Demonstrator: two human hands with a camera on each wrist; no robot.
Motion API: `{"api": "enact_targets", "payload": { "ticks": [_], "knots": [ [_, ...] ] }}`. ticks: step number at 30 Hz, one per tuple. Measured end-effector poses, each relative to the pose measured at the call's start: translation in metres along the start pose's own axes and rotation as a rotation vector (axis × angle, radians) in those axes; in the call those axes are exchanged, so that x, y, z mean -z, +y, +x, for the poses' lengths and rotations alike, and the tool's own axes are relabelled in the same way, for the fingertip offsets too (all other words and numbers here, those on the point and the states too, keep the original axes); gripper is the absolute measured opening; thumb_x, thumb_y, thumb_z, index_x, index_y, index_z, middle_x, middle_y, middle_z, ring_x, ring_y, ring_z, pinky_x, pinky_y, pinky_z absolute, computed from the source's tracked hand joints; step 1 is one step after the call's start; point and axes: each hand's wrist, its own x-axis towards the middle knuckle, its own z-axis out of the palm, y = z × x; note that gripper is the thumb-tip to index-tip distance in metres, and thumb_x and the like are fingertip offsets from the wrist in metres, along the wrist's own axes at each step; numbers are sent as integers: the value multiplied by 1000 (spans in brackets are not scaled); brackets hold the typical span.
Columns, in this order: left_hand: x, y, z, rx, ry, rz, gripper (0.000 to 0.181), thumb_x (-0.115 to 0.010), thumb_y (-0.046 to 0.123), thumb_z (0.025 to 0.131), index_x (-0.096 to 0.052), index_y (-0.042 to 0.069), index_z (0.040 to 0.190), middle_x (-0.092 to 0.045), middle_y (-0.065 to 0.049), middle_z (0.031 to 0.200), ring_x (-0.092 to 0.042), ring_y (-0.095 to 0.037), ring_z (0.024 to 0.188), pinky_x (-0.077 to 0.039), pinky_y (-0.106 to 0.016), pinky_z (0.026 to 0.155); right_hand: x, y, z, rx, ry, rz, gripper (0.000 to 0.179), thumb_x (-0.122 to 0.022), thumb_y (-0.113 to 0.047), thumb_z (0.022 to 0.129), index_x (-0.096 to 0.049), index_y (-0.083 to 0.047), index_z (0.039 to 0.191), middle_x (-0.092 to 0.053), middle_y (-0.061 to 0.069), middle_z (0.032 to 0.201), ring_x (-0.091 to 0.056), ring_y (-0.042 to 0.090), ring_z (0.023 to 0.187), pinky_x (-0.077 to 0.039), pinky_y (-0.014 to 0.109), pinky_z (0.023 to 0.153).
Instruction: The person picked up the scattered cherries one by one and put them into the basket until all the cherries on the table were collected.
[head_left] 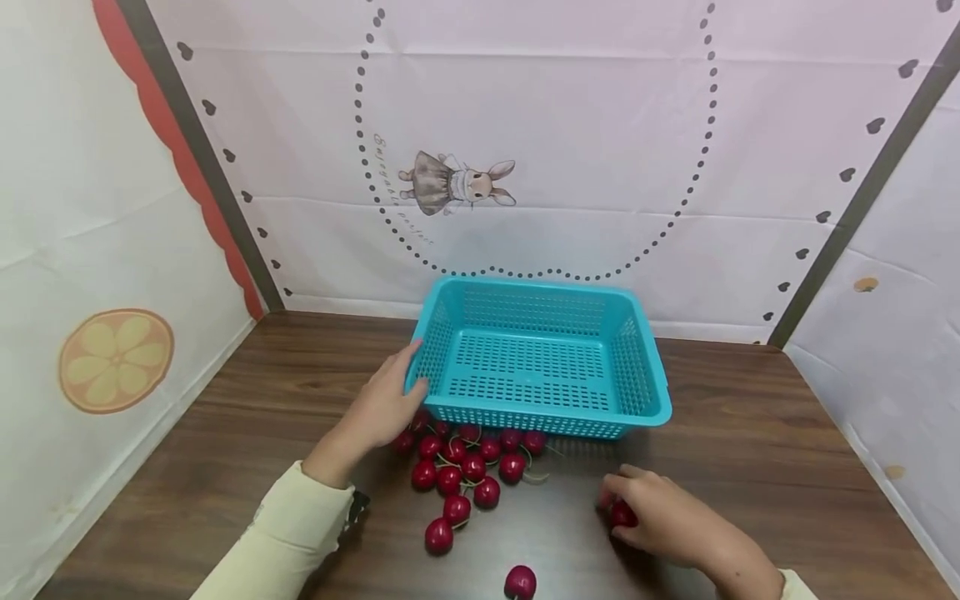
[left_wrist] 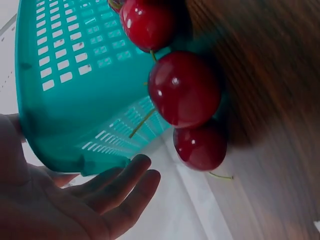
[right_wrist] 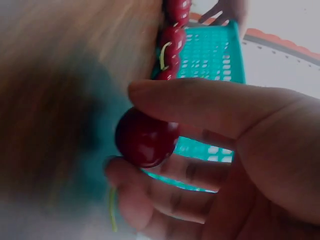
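A blue-green plastic basket (head_left: 525,414) with slotted walls stands toward the back of the table. My left hand (head_left: 382,404) is at its front left corner, with thumb and fingertips right at the rim. In the left wrist view the fingers of that hand (left_wrist: 105,195) extend loosely beside the basket wall. My right hand (head_left: 660,510), right of the pile and low over the table, pinches a dark red cherry (right_wrist: 145,137) between thumb and fingers. Several cherries (head_left: 473,467) with green stems lie in a cluster before the basket, some close to my left hand.
A single cherry (head_left: 521,582) lies near the front edge of the view, apart from the cluster. The dark wooden table (head_left: 757,433) is bounded by a printed white cloth (head_left: 600,150) at the back and both sides.
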Motion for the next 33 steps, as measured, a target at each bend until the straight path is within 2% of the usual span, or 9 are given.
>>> {"api": "enact_targets", "payload": {
  "ticks": [6, 10, 14, 17, 23, 25, 27, 30, 33],
  "knots": [
    [-6, 2, -4, -17, -30, -53, 75, -49, 22, 100, -8, 14, 162, -27, -20, 162, -49, -41, 136, -51, -57, 97, 18, -28, -1, 120, 103, -13, 18, -79, -15, 84, -70, -18, 98, -59, -7, 92, -54, 1, 75, -53, 19, 62],
    [-6, 2, -6, 4, -51, -111, 80, -50, 21, 99, -1, 16, 162, -34, -20, 158, -61, -35, 119, -61, -40, 78, 40, -47, 1, 182, 301, -93, 19, -79, -16, 85, -72, -17, 103, -62, -8, 95, -55, 1, 81, -54, 16, 66],
    [-5, 1, -8, 22, -85, -145, 82, -50, 23, 99, 3, 20, 162, -47, -20, 151, -68, -27, 104, -55, -30, 59, 60, -55, 17, 173, 515, -157, 24, -81, -14, 84, -73, -11, 106, -65, -2, 97, -58, 5, 80, -55, 17, 65],
    [-5, -1, -7, 18, -110, -157, 83, -49, 24, 100, 7, 22, 161, -51, -20, 148, -71, -24, 97, -50, -30, 52, 70, -50, 37, 144, 574, -169, 27, -81, -13, 84, -73, -7, 109, -66, 4, 99, -61, 9, 78, -57, 21, 65],
    [-5, -2, -10, 6, -123, -160, 82, -49, 23, 101, 7, 22, 161, -49, -20, 150, -69, -29, 110, -56, -31, 62, 76, -25, 77, 66, 556, -172, 29, -78, -11, 86, -73, -1, 113, -70, 13, 103, -63, 20, 85, -60, 32, 69],
    [-6, -1, -11, 12, -124, -159, 82, -49, 22, 101, 7, 23, 161, -50, -19, 150, -72, -29, 102, -54, -31, 57, 76, -16, 85, 40, 514, -169, 26, -76, -10, 87, -74, 1, 111, -71, 15, 103, -63, 22, 87, -60, 35, 71],
    [-6, 1, -12, 25, -129, -156, 82, -49, 21, 101, 7, 23, 161, -54, -20, 145, -73, -27, 82, -47, -28, 48, 75, -9, 91, 5, 444, -169, 23, -76, -9, 87, -74, 1, 109, -71, 15, 101, -63, 23, 88, -60, 37, 74],
    [-5, 4, -13, 40, -136, -128, 82, -49, 21, 101, 7, 25, 161, -68, -18, 116, -61, -23, 54, -40, -24, 43, 71, -2, 98, -50, 315, -158, 20, -74, -8, 88, -75, 1, 106, -72, 12, 98, -64, 20, 87, -60, 39, 77],
    [-3, 5, -16, 54, -139, -93, 82, -49, 22, 101, 6, 26, 161, -63, -11, 83, -49, -22, 44, -38, -23, 42, 66, -1, 104, -86, 203, -144, 19, -73, -7, 89, -74, 0, 107, -73, 12, 98, -66, 17, 84, -61, 39, 78]
  ]
}}
